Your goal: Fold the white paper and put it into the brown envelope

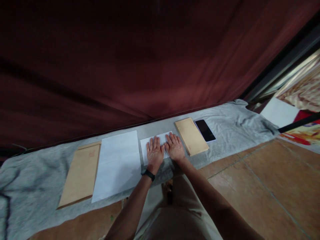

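Observation:
My left hand (pixel 154 152) and my right hand (pixel 174 146) lie side by side, fingers flat and stretched out, pressing on a small folded white paper (pixel 145 148) on a grey cloth (pixel 30 186). A black band is on my left wrist. To the left of the hands lies a larger white sheet (pixel 117 163), and beyond it a big brown envelope (pixel 81 173). Just right of my right hand lies a smaller brown envelope (pixel 191 136), with a black phone (pixel 205 130) beside it.
A dark red curtain (pixel 125 66) hangs behind the cloth. Brown floor tiles (pixel 262 186) stretch to the right. My legs are below the hands. White and patterned fabric (pixel 300 100) lies at the far right.

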Available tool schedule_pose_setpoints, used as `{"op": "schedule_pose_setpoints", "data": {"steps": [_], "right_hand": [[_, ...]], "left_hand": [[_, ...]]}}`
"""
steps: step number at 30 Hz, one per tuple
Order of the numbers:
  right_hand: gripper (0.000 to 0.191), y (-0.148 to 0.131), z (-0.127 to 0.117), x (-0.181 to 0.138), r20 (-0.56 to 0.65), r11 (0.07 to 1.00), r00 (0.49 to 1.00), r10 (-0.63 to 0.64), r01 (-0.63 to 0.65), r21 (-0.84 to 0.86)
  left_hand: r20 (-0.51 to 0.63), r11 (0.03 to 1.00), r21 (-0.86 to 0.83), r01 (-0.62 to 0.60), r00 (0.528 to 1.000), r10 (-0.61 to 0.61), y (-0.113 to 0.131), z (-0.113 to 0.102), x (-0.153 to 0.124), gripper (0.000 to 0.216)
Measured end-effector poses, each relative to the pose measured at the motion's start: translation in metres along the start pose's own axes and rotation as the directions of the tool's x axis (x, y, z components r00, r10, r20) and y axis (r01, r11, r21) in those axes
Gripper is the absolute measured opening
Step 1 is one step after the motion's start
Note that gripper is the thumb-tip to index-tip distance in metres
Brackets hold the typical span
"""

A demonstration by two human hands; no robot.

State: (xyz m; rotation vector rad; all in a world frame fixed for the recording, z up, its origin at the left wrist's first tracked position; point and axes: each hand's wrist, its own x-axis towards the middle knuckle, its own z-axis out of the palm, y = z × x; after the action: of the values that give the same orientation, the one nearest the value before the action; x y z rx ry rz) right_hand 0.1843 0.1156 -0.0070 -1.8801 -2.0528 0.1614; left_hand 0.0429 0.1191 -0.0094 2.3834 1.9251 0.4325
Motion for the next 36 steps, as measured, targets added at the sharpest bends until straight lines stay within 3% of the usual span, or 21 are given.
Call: {"op": "schedule_pose_setpoints", "data": {"steps": [8,11,18,26,31,33,36], "right_hand": [[0.053,-0.001,-0.001,0.001,-0.015,1.0,1.0,0.009,-0.009,-0.008],[0.051,-0.016,0.001,0.008,-0.04,1.0,0.999,0.024,-0.024,-0.006],[0.045,-0.052,0.017,0.016,0.019,0.99,0.993,-0.119,0.117,0.073],[0.051,-0.006,0.012,0.0,-0.023,0.997,0.996,-0.082,0.082,-0.008],[0.053,0.005,0.006,-0.007,-0.034,0.998,0.997,-0.063,0.062,-0.027],[0.053,0.005,0.006,-0.008,-0.043,0.997,0.997,-0.068,0.067,-0.029],[0.053,0.005,0.009,-0.008,-0.061,0.996,0.995,-0.082,0.08,-0.032]], "left_hand": [[-0.019,0.999,0.037,-0.007,1.0,0.008,-0.009,-0.014,-0.039,0.058],[-0.021,0.998,0.056,-0.004,1.0,0.005,-0.006,-0.017,-0.059,0.056],[-0.009,0.997,0.08,0.002,1.0,-0.002,-0.001,-0.021,-0.072,0.056],[-0.075,0.999,0.036,0.037,0.997,-0.034,-0.005,-0.021,-0.086,0.062],[-0.084,0.998,0.027,0.061,0.995,-0.058,-0.006,-0.023,-0.104,0.064],[-0.086,0.998,0.028,0.055,0.995,-0.052,-0.004,-0.023,-0.101,0.062],[-0.072,1.0,0.009,-0.007,0.997,0.008,0.001,-0.022,-0.076,0.059]]}}
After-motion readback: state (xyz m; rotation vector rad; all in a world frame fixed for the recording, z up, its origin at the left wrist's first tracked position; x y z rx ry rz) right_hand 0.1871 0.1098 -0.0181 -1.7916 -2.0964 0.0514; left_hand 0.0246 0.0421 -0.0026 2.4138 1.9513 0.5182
